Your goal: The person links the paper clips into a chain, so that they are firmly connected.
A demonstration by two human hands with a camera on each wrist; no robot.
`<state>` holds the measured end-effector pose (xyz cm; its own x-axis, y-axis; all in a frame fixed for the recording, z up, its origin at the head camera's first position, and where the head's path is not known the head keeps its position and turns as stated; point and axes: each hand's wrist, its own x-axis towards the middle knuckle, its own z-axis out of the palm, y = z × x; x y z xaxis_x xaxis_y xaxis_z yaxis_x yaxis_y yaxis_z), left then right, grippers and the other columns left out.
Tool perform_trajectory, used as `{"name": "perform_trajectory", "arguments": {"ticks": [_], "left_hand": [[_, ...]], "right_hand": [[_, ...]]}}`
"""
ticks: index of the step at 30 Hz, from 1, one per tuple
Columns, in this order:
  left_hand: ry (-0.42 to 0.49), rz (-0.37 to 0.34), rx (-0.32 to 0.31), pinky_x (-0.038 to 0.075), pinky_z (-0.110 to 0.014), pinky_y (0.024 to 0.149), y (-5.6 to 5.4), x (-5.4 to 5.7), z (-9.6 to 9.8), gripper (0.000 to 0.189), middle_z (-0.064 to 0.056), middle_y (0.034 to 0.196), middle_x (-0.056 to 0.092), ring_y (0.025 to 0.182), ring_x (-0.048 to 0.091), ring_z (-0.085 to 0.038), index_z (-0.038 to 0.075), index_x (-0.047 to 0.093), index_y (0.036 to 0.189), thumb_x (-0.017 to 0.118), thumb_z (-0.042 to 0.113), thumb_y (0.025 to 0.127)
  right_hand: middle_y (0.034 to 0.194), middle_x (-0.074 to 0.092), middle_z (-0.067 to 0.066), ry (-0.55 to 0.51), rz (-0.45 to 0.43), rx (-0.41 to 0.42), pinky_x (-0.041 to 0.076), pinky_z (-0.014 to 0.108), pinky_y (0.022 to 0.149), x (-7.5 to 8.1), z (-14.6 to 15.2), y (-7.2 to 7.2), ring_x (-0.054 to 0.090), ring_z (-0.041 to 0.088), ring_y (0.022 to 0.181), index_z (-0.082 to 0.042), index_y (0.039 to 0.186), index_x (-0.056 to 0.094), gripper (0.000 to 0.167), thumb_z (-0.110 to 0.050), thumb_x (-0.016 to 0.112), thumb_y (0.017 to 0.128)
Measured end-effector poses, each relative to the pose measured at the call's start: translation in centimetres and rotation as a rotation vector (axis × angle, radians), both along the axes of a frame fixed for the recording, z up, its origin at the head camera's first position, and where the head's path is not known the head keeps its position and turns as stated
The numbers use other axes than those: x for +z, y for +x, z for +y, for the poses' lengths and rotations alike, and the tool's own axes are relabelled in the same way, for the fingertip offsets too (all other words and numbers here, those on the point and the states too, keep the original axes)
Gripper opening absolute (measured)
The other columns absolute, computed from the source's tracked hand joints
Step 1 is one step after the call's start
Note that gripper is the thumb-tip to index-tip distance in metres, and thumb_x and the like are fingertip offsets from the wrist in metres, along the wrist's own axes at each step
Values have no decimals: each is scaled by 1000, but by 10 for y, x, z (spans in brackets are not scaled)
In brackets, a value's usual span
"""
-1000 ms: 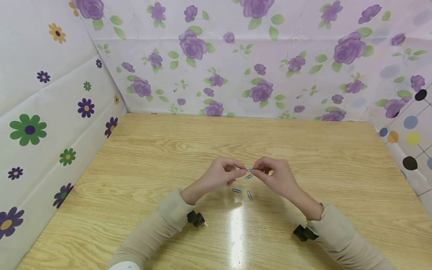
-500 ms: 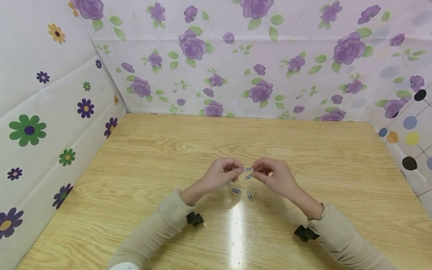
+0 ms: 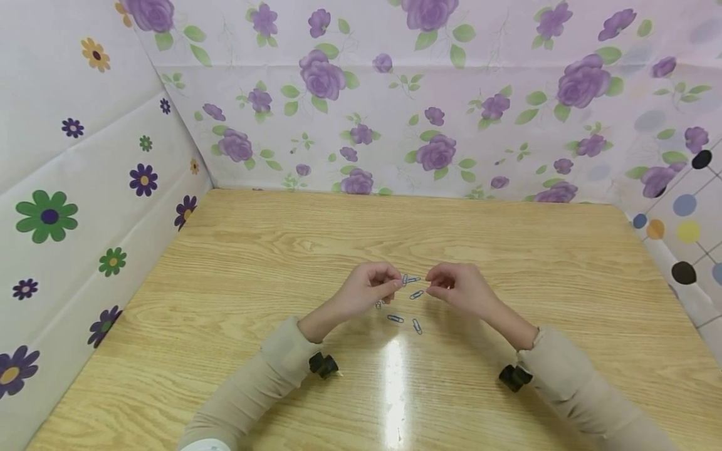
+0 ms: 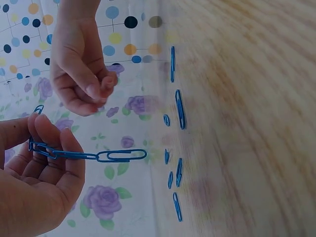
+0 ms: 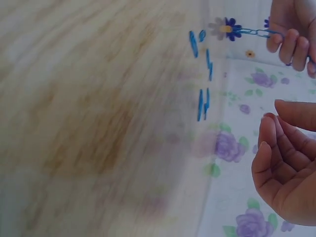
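Observation:
My left hand (image 3: 366, 291) pinches a blue paper clip between thumb and forefinger, above the table's middle. From this pinch, linked clips form a chain (image 4: 121, 156) that hangs past the curled fingers, its lower end free below the hand. One clip end (image 3: 414, 279) pokes out beyond the fingertips toward the right. Just to the right, my right hand (image 3: 462, 291) hovers with loosely bent fingers, apart from the clips; nothing shows between its thumb and forefinger (image 5: 267, 129). Beneath the hands lie three loose blue paper clips: one (image 3: 416, 294) farther back, two (image 3: 396, 319) nearer.
The wooden table (image 3: 271, 250) shows wood grain and a bright glare streak toward the front. Flowered sheeting (image 3: 361, 94) rises along its back edge and left side, dotted sheeting (image 3: 688, 232) on the right. Dark cameras (image 3: 323, 364) sit on both wrists.
The right hand has let go of the paper clip and drawn slightly to the right. The left hand keeps its pinch and has shifted a little left; more of the chain shows below it.

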<state>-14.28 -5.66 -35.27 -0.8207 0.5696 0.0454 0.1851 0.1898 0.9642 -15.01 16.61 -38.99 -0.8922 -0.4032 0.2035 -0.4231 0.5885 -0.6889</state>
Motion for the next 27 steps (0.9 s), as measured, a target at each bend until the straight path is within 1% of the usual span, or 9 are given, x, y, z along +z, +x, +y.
{"name": "perform_trajectory", "arguments": {"ticks": [1,4,8,11,13,19,22,26,27], "left_hand": [[1,-2,-1,47,-49,63,-1,-1,0,15,-22,74,56,62,52,-14,-13,57,95,53,0,90],[0,-6,-7,47,-52,65,-1,-1,0,16,-25,76,56,62,52,-15,-14,57,96,53,0,90],[-7,-6,-11,47,-46,62,-1,0,0,17,-27,77,56,62,52,-16,-14,57,96,53,1,90],[-5,-5,-12,47,-42,60,-1,0,0,15,-23,74,56,61,52,-16,-12,58,95,53,0,90],[-1,-6,-12,47,-42,60,-1,0,0,13,-21,73,56,61,52,-16,-11,59,94,53,0,90],[7,-14,-14,47,-44,61,-2,-2,0,11,-28,76,55,61,52,-16,-9,59,92,53,0,90],[10,-16,-14,47,-42,59,-7,-12,0,11,-25,74,56,61,52,-16,-8,60,92,53,1,90],[12,-15,-9,46,-39,56,-14,-26,0,11,-13,70,57,60,52,-15,-5,61,92,54,3,90],[13,-14,-7,46,-38,55,-15,-28,0,11,-10,70,56,60,52,-15,-4,61,92,55,4,90]], "right_hand": [[73,62,0,7,-10,7,43,25,56,-2,0,-2,52,11,63,1,88,66,11,-1,69,78],[74,62,1,24,-25,28,44,25,57,-7,1,-9,53,11,64,2,88,66,12,0,70,77],[75,63,3,34,-54,53,45,25,59,-14,1,-18,54,12,66,3,87,66,12,0,70,76],[73,62,2,50,-84,66,45,25,59,-19,0,-24,54,12,65,2,86,67,11,0,70,76],[71,61,1,59,-104,74,44,25,57,-22,0,-28,53,11,63,2,86,67,11,-1,71,76],[69,60,0,68,-166,89,43,25,56,-28,-2,-36,51,11,61,0,87,69,14,-2,73,73],[70,59,0,71,-194,98,42,25,55,-30,-5,-38,48,12,60,-1,86,69,16,-4,74,72],[71,58,0,74,-213,91,41,26,57,-31,-8,-39,47,13,62,-2,85,70,17,-7,76,70],[71,57,0,75,-221,90,40,26,56,-32,-9,-40,46,13,62,-3,84,70,16,-7,77,70]]}}
